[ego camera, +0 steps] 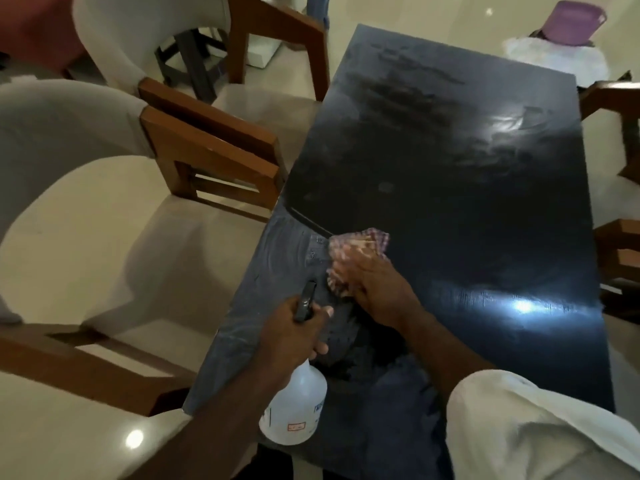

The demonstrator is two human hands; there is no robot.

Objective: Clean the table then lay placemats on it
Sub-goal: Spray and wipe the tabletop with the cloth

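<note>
Two upholstered chairs with brown wooden frames line the left side, the nearer one [104,209] wide and pale, the farther one [194,46] just behind it. More wooden chair arms [620,251] poke in at the right edge. Far off, a purple tub [573,22] sits on something white, glossy cream floor [433,12] beyond.

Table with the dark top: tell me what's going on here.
A person is cleaning the dark table. The right hand presses a checked cloth flat on the near-left part of the top, where wet streaks show. The left hand holds a white spray bottle above that edge. No placemats are in view.
</note>
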